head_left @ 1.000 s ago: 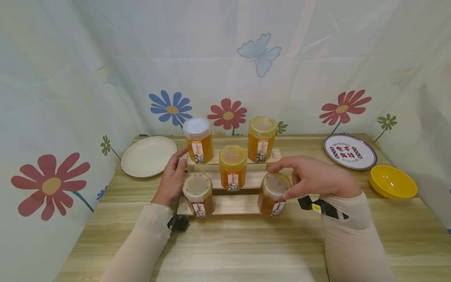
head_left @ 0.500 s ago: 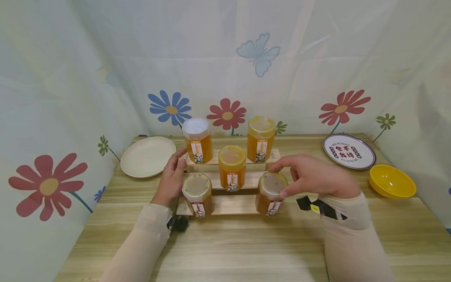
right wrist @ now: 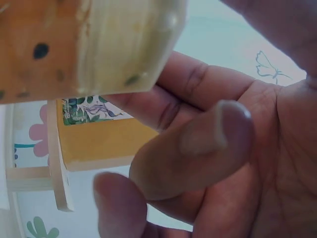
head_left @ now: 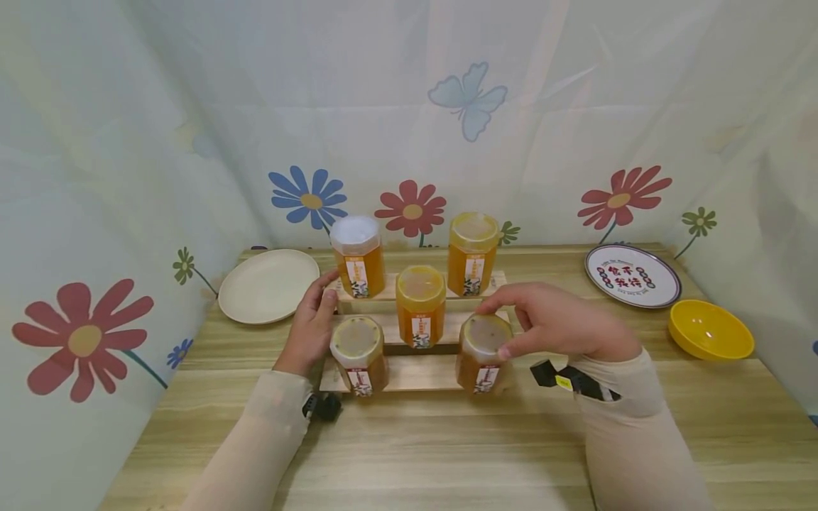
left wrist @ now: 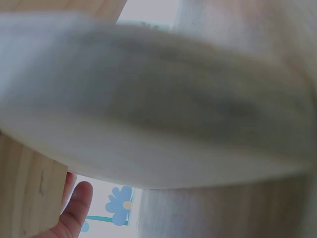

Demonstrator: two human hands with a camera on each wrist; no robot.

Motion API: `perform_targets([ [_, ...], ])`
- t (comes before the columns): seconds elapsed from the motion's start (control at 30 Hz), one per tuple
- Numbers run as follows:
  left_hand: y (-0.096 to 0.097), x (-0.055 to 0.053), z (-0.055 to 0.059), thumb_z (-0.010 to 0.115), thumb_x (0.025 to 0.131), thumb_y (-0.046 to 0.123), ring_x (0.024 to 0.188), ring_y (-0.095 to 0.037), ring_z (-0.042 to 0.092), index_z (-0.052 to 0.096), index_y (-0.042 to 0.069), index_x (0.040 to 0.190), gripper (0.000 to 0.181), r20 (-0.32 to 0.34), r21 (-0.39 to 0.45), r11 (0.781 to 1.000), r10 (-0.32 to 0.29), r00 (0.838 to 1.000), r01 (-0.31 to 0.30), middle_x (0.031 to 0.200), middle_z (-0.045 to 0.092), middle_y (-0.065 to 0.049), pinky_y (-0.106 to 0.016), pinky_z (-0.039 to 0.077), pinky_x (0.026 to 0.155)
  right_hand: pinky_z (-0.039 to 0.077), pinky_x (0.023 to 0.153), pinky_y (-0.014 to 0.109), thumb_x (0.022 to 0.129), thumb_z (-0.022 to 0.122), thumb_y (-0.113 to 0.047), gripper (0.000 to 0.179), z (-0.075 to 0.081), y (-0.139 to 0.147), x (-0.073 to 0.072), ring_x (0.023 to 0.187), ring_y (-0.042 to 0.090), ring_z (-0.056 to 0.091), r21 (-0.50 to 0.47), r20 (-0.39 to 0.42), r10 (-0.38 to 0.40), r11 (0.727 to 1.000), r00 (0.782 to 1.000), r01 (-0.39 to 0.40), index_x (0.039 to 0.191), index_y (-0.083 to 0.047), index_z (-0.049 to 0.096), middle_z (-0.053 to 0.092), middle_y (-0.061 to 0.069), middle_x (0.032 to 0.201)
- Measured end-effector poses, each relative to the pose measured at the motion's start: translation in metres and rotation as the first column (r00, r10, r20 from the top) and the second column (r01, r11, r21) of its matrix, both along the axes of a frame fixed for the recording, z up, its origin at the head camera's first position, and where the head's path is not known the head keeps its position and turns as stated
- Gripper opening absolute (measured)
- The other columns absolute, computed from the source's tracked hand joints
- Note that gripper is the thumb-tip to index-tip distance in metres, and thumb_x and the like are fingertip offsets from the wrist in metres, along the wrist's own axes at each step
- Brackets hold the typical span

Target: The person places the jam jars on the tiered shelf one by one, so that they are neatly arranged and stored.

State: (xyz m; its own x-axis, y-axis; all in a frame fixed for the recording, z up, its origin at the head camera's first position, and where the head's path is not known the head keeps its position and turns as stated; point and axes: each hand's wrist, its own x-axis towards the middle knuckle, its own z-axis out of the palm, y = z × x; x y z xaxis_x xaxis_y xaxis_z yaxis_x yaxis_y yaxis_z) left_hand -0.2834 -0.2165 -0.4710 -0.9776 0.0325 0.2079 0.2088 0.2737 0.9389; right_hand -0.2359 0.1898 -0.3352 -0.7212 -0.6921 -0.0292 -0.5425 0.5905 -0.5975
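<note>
Leftward along the lowest step goes the honey jar under my right hand; a second ago it stood nearer the step's right end, and now it sits a little closer to the middle, tilted slightly. My right fingers curl over its pale lid, thumb on the near side and the others on the far side, gripping it from above (the right wrist view shows the lid's edge pressed against my fingers, with another labelled jar behind). My left hand has not shifted: it rests against the left end of the wooden stepped rack, fingers relaxed and holding nothing, thumb near the upper step.

On the rack, a second jar stands at the left of the lowest step, one jar on the middle step, and two on the top step, a white-lidded one left and a yellow-lidded one right. A cream plate lies towards the tabletop's far left corner, a printed plate towards the far right corner, and a yellow bowl by the right edge.
</note>
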Motion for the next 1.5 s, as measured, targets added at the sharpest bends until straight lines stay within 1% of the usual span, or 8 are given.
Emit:
perform_targets([
  [0.07,-0.0002,-0.0001,-0.0005,0.039,0.114,0.045,0.149,-0.030,0.038,0.040,0.021,0.162,0.053,-0.001,-0.002,1.000,0.002,1.000,-0.002,0.170,0.035,-0.006,-0.056,0.026,0.125,0.045,0.065,0.027,0.085,0.091,-0.029,0.057,-0.0011,-0.0016,-0.0002,0.060,0.009,0.047,-0.008,-0.018,0.012,1.000,1.000,-0.012,0.135,-0.014,0.069,0.067,-0.002,0.109],
  [0.17,-0.0001,0.0000,-0.0008,0.040,0.114,0.046,0.150,-0.030,0.038,0.039,0.021,0.162,0.054,0.000,0.003,1.000,0.000,1.000,0.000,0.170,0.035,-0.006,-0.056,0.026,0.126,0.046,0.065,0.027,0.084,0.091,-0.027,0.057,-0.0019,-0.0038,-0.0005,0.060,0.009,0.048,-0.015,-0.033,0.019,1.000,0.999,-0.019,0.135,-0.013,0.069,0.068,-0.002,0.111],
  [0.4,-0.0002,0.0000,-0.0017,0.040,0.114,0.044,0.149,-0.030,0.038,0.039,0.021,0.162,0.054,0.006,0.013,1.000,-0.003,1.000,0.003,0.170,0.035,-0.007,-0.056,0.027,0.125,0.047,0.065,0.028,0.083,0.092,-0.027,0.059,-0.0028,-0.0070,-0.0011,0.063,0.018,0.051,-0.012,-0.014,0.004,1.000,1.000,-0.004,0.136,-0.013,0.069,0.068,-0.001,0.116],
  [0.53,-0.0001,0.0002,-0.0022,0.040,0.115,0.042,0.148,-0.031,0.039,0.040,0.020,0.162,0.052,0.008,0.017,1.000,-0.001,1.000,0.001,0.169,0.035,-0.008,-0.057,0.027,0.125,0.047,0.065,0.029,0.083,0.093,-0.027,0.061,-0.0041,-0.0072,-0.0015,0.064,0.020,0.051,-0.013,-0.004,0.001,1.000,1.000,-0.001,0.136,-0.013,0.069,0.068,-0.001,0.113],
  [0.73,0.0009,0.0005,-0.0005,0.040,0.115,0.040,0.152,-0.028,0.034,0.040,0.017,0.162,0.052,-0.018,0.008,1.000,-0.004,1.000,0.004,0.169,0.036,-0.007,-0.056,0.026,0.126,0.046,0.065,0.029,0.083,0.092,-0.027,0.061,-0.0045,-0.0066,-0.0025,0.064,0.020,0.051,-0.021,0.020,-0.006,1.000,1.000,0.006,0.137,-0.013,0.068,0.065,-0.001,0.106],
  [1.03,0.0010,0.0019,0.0003,0.041,0.115,0.042,0.151,-0.027,0.035,0.039,0.021,0.162,0.052,0.006,0.019,1.000,-0.007,1.000,0.007,0.170,0.035,-0.005,-0.056,0.026,0.126,0.046,0.066,0.029,0.083,0.093,-0.028,0.061,-0.0040,-0.0068,-0.0029,0.066,0.019,0.050,-0.013,0.026,-0.013,1.000,1.000,0.014,0.137,-0.014,0.068,0.067,0.000,0.113],
  [1.2,0.0003,0.0010,-0.0004,0.041,0.115,0.042,0.150,-0.028,0.036,0.040,0.019,0.162,0.052,-0.006,0.017,1.000,-0.003,1.000,0.003,0.169,0.036,-0.006,-0.056,0.027,0.125,0.046,0.066,0.029,0.083,0.093,-0.029,0.061,-0.0043,-0.0070,-0.0032,0.066,0.018,0.050,-0.012,0.026,-0.010,1.000,1.000,0.010,0.137,-0.013,0.068,0.067,0.000,0.117],
  [1.5,0.0004,-0.0001,-0.0008,0.041,0.114,0.042,0.152,-0.030,0.035,0.040,0.021,0.162,0.052,0.003,0.021,1.000,-0.001,1.000,0.001,0.170,0.034,-0.007,-0.058,0.027,0.125,0.046,0.063,0.029,0.083,0.092,-0.028,0.064,-0.0049,-0.0077,-0.0038,0.063,0.018,0.049,-0.020,0.046,-0.008,1.000,0.999,0.009,0.139,-0.013,0.067,0.063,-0.001,0.100],
])
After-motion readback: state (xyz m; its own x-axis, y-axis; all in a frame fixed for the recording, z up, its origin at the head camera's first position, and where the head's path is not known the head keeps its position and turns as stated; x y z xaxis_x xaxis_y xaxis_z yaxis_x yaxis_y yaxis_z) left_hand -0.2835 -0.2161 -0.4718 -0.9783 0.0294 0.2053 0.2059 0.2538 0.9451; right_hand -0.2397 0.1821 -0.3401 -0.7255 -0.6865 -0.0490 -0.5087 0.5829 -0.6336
